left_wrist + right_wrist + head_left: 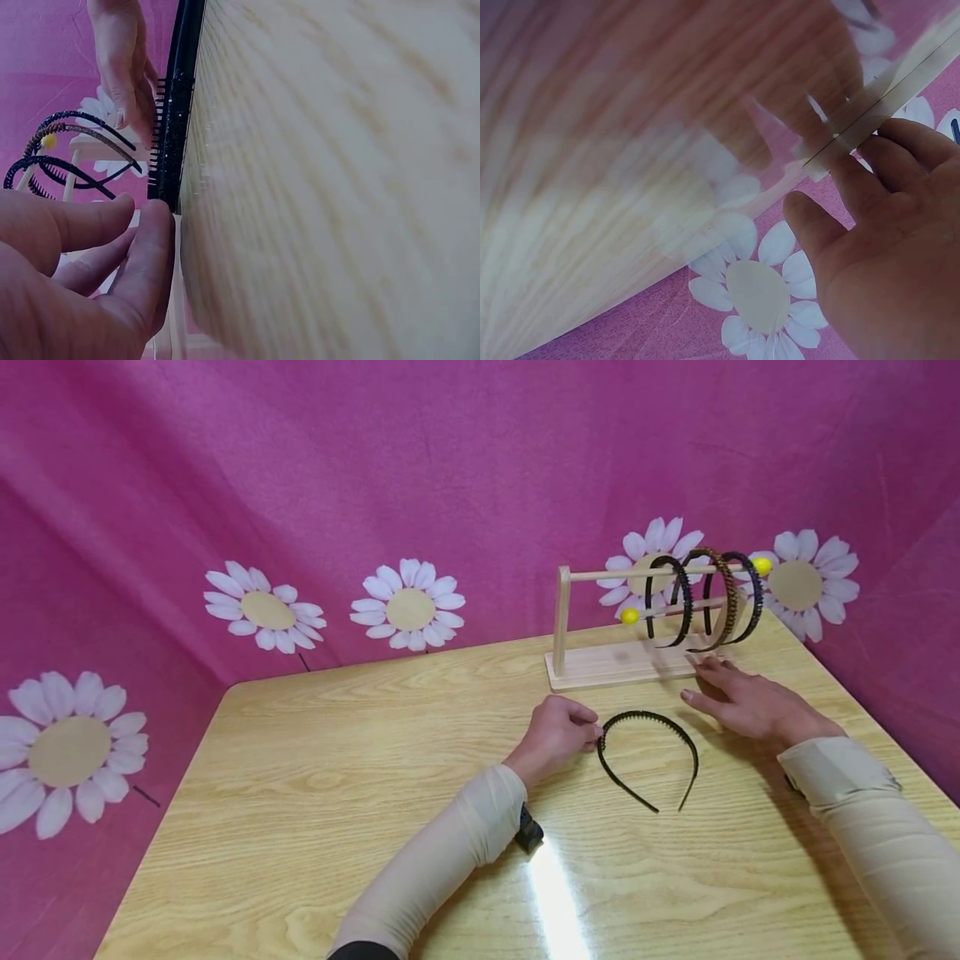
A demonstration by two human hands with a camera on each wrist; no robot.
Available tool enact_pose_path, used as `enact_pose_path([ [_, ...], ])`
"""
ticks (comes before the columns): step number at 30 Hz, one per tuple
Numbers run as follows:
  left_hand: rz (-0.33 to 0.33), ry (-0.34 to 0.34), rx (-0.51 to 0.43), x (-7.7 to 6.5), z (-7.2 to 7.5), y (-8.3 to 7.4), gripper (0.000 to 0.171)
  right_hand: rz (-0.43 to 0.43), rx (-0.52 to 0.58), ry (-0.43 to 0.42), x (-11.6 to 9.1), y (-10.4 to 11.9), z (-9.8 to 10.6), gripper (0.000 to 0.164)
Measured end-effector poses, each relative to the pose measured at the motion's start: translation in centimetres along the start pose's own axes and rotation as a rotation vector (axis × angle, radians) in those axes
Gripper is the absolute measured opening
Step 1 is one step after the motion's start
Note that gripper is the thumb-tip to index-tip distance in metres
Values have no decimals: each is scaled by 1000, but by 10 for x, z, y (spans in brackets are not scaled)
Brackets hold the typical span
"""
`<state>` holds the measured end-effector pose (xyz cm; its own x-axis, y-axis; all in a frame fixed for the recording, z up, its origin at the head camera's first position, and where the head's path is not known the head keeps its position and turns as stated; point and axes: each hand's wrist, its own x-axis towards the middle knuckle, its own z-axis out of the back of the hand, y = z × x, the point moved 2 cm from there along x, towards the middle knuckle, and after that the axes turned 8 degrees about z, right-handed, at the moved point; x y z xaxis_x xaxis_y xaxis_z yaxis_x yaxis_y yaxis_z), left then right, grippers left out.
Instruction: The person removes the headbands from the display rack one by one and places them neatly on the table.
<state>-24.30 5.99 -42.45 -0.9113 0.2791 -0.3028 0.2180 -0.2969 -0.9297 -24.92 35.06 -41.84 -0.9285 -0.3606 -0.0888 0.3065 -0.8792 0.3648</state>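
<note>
A black toothed headband (651, 714) lies on the wooden table, its two ends toward the person. My left hand (557, 737) is at the band's left side. In the left wrist view a fingertip touches the headband (176, 120), with the thumb (97, 221) apart from it. My right hand (753, 700) hovers low over the table with its fingers extended, near the front edge of a wooden rack's base (592, 668). Nothing is in this hand, as the right wrist view of the hand (892, 225) also shows.
On the rack's upper rod (607, 575) hang a black headband (685, 602), a brown one (729, 602) and a dark bluish one (756, 602). Yellow balls (630, 616) cap the rods. A pink cloth (480, 460) with white flowers hangs behind the table (337, 760).
</note>
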Motion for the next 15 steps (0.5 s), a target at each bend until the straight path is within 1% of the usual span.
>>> enact_pose_path([
  [3, -6, -1, 19, 0, 0, 0, 17, 1, -4, 2, -1, 0, 0, 83],
  [5, -11, -6, 49, 1, 0, -1, 16, 3, -3, 7, -1, 1, 0, 84],
  [10, -52, -39, 155, 1, 4, -8, 17, 3, 5, 10, -2, 2, 0, 84],
  [13, -73, -59, 167, 2, 6, -16, 18, 1, 2, 10, -1, 2, 0, 84],
  [15, -77, -60, 144, 4, 5, -21, 19, -1, 1, 10, -1, 1, 1, 84],
])
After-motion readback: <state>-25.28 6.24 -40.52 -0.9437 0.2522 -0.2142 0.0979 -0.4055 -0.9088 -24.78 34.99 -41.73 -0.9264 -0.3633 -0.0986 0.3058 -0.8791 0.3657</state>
